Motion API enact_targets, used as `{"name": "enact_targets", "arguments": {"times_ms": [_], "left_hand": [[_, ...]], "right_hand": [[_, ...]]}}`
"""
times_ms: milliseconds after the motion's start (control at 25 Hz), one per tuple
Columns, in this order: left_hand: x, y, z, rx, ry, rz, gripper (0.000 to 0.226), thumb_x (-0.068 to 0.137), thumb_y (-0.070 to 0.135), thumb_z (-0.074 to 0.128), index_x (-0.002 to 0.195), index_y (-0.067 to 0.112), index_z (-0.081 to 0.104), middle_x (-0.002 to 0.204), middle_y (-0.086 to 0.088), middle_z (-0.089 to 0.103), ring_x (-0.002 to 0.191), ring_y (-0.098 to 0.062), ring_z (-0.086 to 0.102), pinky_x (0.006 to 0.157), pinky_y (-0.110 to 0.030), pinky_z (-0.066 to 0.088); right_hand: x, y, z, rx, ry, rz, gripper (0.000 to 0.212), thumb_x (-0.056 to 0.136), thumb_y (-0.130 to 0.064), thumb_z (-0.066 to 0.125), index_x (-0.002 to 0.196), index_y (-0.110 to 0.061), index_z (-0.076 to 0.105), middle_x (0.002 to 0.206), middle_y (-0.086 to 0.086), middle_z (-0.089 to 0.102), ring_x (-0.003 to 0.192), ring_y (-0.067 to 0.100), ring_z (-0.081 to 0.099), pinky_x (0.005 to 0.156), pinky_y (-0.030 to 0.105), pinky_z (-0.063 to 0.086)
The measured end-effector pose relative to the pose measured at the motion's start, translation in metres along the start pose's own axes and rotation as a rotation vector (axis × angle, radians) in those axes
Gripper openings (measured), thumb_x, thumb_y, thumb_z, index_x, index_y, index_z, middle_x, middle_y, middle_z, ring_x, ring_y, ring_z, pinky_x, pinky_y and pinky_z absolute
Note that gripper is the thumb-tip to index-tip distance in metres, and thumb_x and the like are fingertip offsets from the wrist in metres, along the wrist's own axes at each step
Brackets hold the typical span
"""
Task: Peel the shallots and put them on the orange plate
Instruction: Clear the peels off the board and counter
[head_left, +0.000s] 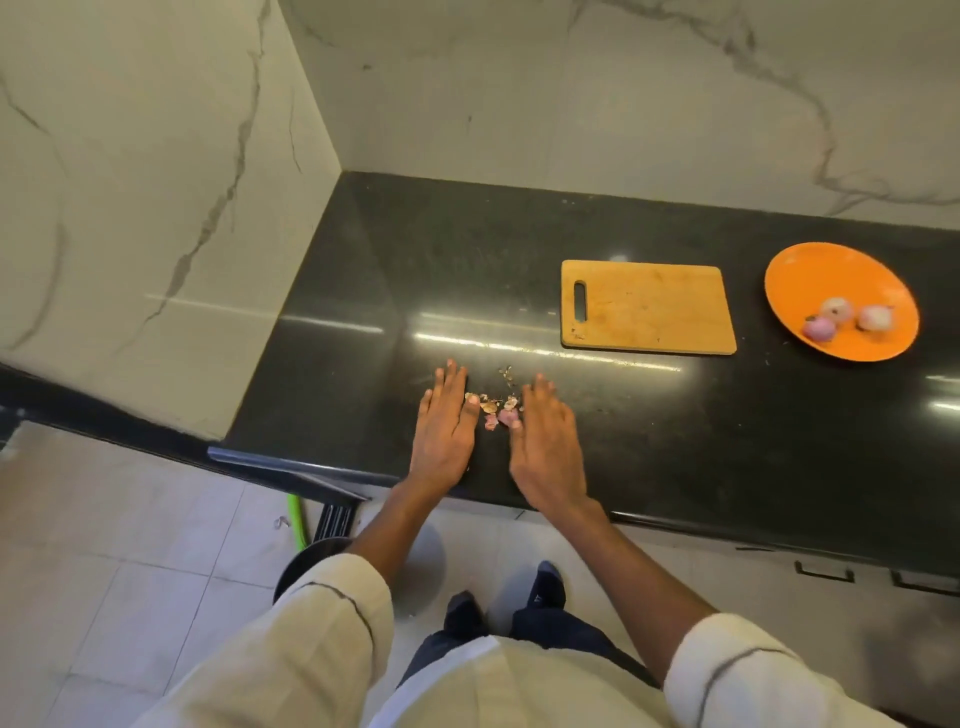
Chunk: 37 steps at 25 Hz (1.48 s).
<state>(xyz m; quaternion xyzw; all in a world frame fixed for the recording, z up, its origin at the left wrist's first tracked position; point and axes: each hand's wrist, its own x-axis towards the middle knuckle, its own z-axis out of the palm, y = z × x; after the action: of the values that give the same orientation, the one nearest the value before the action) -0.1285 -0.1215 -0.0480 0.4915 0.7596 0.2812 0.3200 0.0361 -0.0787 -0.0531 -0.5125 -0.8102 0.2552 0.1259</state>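
Note:
Three peeled shallots (836, 318) lie on the orange plate (810, 270) at the right of the dark counter. Both of my hands rest flat on the counter near its front edge. My left hand (445, 426) and my right hand (545, 441) flank a small heap of pink and brown shallot peels (496, 408), fingers straight and together. The inner edges of both hands touch the peels. Neither hand holds anything.
A wooden cutting board (649, 306) lies bare between the peels and the plate. The black counter (415, 270) ends at a marble wall corner on the left. Below the counter edge, a black round bin (306, 561) and a green stick (297, 519) stand on the tiled floor.

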Motion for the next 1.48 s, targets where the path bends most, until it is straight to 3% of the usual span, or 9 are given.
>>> {"name": "enact_targets", "arguments": {"times_ms": [200, 400, 520, 640, 720, 840, 1000, 1240, 1480], "left_hand": [[-0.012, 0.002, -0.014, -0.264, -0.083, -0.078, 0.05, 0.118, 0.041, 0.03, 0.167, 0.034, 0.032, 0.176, 0.009, 0.017, 0.164, -0.01, 0.004, 0.132, -0.036, 0.002], [-0.007, -0.005, -0.013, -0.284, -0.063, -0.052, 0.052, 0.117, 0.036, 0.035, 0.169, 0.031, 0.03, 0.177, 0.003, 0.024, 0.165, -0.016, 0.015, 0.135, -0.044, 0.013], [-0.005, -0.004, -0.01, 0.037, -0.094, 0.052, 0.058, 0.114, 0.016, 0.045, 0.169, 0.017, 0.027, 0.179, -0.005, 0.019, 0.167, -0.024, 0.012, 0.135, -0.047, 0.012], [-0.002, 0.008, -0.022, 0.133, -0.174, 0.017, 0.075, 0.107, 0.018, 0.064, 0.17, 0.016, 0.023, 0.179, -0.004, 0.019, 0.167, -0.023, 0.013, 0.134, -0.042, 0.014], [-0.001, 0.013, -0.036, 0.313, -0.198, 0.036, 0.099, 0.094, 0.031, 0.082, 0.171, 0.018, 0.02, 0.177, -0.005, 0.023, 0.163, -0.026, 0.021, 0.132, -0.046, 0.026], [0.004, 0.018, -0.043, 0.514, -0.159, 0.018, 0.111, 0.078, 0.046, 0.094, 0.166, 0.016, 0.033, 0.156, -0.009, 0.038, 0.147, -0.031, 0.036, 0.118, -0.05, 0.045], [0.01, 0.019, -0.033, 0.381, -0.141, -0.013, 0.091, 0.073, 0.03, 0.098, 0.15, 0.007, 0.055, 0.131, -0.009, 0.053, 0.123, -0.03, 0.055, 0.104, -0.044, 0.051], [0.023, 0.033, -0.035, 0.453, -0.129, 0.02, 0.028, 0.078, 0.022, 0.092, 0.094, 0.007, 0.074, 0.1, -0.013, 0.071, 0.094, -0.038, 0.068, 0.079, -0.044, 0.055], [0.024, 0.028, -0.035, 0.394, -0.131, 0.075, 0.008, 0.093, 0.013, 0.075, 0.09, 0.017, 0.081, 0.085, -0.004, 0.078, 0.085, -0.028, 0.075, 0.082, -0.042, 0.061]], "right_hand": [[0.025, -0.007, -0.021, 0.348, -0.188, -0.142, 0.052, 0.114, -0.022, 0.038, 0.166, -0.018, 0.032, 0.171, 0.002, 0.032, 0.157, 0.016, 0.027, 0.128, 0.037, 0.024], [0.064, 0.001, -0.028, 0.06, -0.262, -0.199, 0.052, 0.115, -0.023, 0.037, 0.166, -0.013, 0.029, 0.175, 0.006, 0.022, 0.163, 0.02, 0.015, 0.132, 0.041, 0.014], [0.026, 0.006, -0.029, 0.191, -0.373, -0.264, 0.049, 0.113, -0.013, 0.042, 0.162, -0.017, 0.042, 0.169, 0.001, 0.037, 0.158, 0.015, 0.028, 0.13, 0.035, 0.02], [0.017, 0.005, -0.054, 0.393, -0.163, -0.049, 0.05, 0.106, 0.003, 0.048, 0.148, -0.021, 0.06, 0.152, -0.002, 0.059, 0.137, 0.005, 0.049, 0.115, 0.02, 0.04], [0.02, 0.012, -0.065, 0.26, -0.025, 0.079, 0.046, 0.103, 0.0, 0.059, 0.145, -0.017, 0.062, 0.146, 0.002, 0.062, 0.129, 0.009, 0.054, 0.112, 0.025, 0.046], [0.021, 0.021, -0.063, -0.064, -0.15, 0.173, 0.049, 0.095, -0.017, 0.078, 0.14, -0.009, 0.06, 0.135, 0.008, 0.056, 0.123, 0.026, 0.059, 0.106, 0.039, 0.052], [0.015, 0.0, -0.043, -0.15, -0.134, 0.116, 0.03, 0.095, -0.009, 0.075, 0.124, -0.005, 0.067, 0.126, 0.01, 0.052, 0.106, 0.026, 0.061, 0.093, 0.036, 0.056], [0.025, -0.039, -0.024, -0.064, -0.12, 0.056, 0.015, 0.096, -0.009, 0.074, 0.11, -0.01, 0.069, 0.116, 0.008, 0.056, 0.098, 0.024, 0.06, 0.084, 0.035, 0.051], [0.042, -0.041, -0.016, -0.075, -0.131, -0.026, 0.004, 0.097, -0.015, 0.072, 0.1, -0.013, 0.074, 0.102, 0.001, 0.055, 0.084, 0.016, 0.054, 0.072, 0.029, 0.047]]}}
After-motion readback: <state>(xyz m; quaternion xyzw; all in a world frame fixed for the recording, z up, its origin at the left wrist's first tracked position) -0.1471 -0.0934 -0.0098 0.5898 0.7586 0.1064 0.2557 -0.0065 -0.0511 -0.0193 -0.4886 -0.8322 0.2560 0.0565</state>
